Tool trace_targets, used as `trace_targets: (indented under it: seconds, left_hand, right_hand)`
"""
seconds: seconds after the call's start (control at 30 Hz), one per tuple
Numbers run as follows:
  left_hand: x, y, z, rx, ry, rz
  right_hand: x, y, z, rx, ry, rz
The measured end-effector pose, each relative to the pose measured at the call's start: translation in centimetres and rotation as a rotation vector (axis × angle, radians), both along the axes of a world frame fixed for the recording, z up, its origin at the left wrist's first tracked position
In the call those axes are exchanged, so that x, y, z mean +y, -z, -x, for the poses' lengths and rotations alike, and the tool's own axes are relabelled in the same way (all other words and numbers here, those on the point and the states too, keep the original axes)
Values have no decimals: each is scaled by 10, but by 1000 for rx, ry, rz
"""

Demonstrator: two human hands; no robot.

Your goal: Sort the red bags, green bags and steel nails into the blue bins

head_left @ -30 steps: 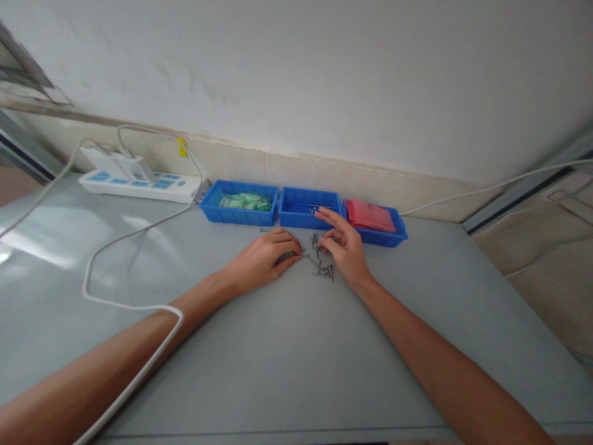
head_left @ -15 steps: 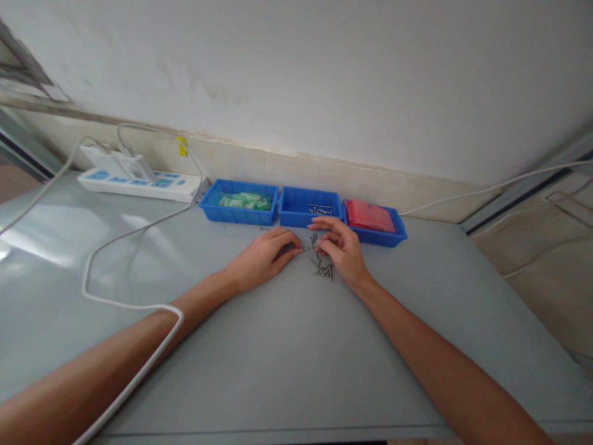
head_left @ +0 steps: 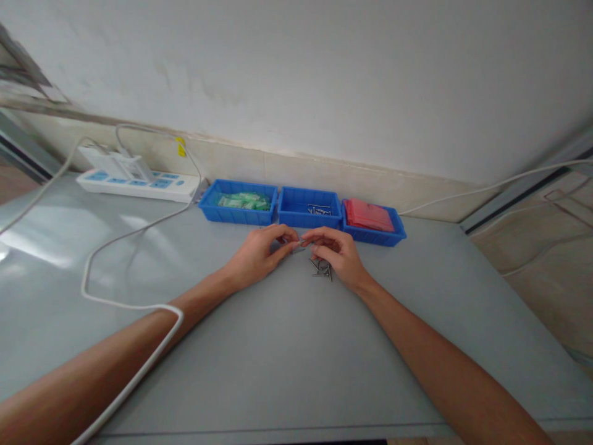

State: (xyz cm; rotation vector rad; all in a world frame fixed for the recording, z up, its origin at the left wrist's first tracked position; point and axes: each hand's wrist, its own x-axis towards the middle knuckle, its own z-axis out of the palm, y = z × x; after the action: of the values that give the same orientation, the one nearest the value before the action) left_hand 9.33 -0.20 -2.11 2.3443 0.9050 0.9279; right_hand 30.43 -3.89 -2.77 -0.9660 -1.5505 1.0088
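Over the middle of the table, my left hand [head_left: 266, 253] pinches a thin metal screw [head_left: 297, 248] between thumb and fingers. Close by on the right, my right hand [head_left: 337, 252] has its fingers curled with the tips drawn in. Its fingertips nearly meet those of the left hand, and small metal bits show around them; exactly what it grips is too small to make out. Just below the right fingers, several loose screws [head_left: 321, 269] lie in a small pile on the grey table [head_left: 287, 352].
Three blue bins line the wall: the left bin [head_left: 238, 213] holds green-and-white packets [head_left: 245, 201], the middle bin [head_left: 308, 219] some screws [head_left: 319, 211], the right bin [head_left: 377, 236] red bags [head_left: 368, 214]. A power strip [head_left: 139, 187] stands back left; a white cable [head_left: 134, 305] crosses my left forearm.
The two hands have come together, the fingertips now nearly touching. My right fingers have moved left and now cover the upper loose screws.
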Motion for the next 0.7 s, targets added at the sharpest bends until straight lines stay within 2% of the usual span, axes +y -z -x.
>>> trace_targets:
  seconds: [0.23, 0.43, 0.7]
  left_hand:
    - [1, 1, 0, 10, -16, -19]
    - [2, -1, 2, 86, -54, -97]
    - [2, -1, 2, 154, 32, -163]
  right_hand:
    - [0, -1, 1, 6, 15, 5]
    - [6, 3, -1, 144, 149, 13]
    - [11, 5, -4, 189, 234, 29]
